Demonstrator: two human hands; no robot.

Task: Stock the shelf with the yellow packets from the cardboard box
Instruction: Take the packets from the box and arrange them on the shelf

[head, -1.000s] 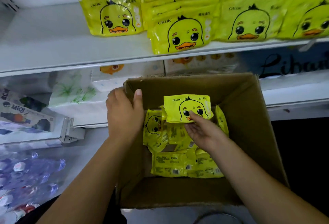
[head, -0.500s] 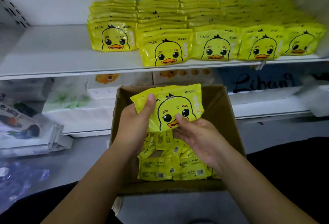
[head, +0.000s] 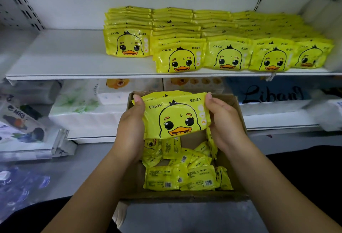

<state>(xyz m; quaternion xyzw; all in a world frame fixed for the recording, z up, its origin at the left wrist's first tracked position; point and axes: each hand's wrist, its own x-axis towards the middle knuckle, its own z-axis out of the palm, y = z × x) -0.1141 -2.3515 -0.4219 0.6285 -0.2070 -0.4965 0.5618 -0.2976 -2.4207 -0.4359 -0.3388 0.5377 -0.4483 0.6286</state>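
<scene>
While both forearms (head: 88,192) reach in from the bottom of the view, a box (head: 185,198) sits open between them. Loose packets (head: 185,177) lie jumbled in its bottom, most of them back side up with barcodes showing.

Just above these, over the far half of the box, two hands hold up a yellow packet (head: 175,116) with its duck face upright and toward the camera. The left hand (head: 129,127) grips its left end, thumb on the top corner and fingers curled behind. The right hand (head: 225,121) grips the right end the same way. Yellow edges peek out behind the top, so this is probably a small stack rather than one packet, though the count cannot be told. Its long axis runs left to right, in line with the shelf edge beyond, so it already faces the way the stocked ones do.

Farther off, behind the box, a lower shelf (head: 277,120) carries white tissue packs (head: 83,118). Above that is the white shelf (head: 74,62) being stocked, up and ahead of the grip. On it, rows of packets (head: 227,57) run from the middle to the right, faces forward. The leftmost row (head: 127,42) stops short of the front edge, with bare shelf to its left — the left hand is nearer that room. The move ahead looks like a lift up and forward, drifting slightly left, with no turning needed.
</scene>
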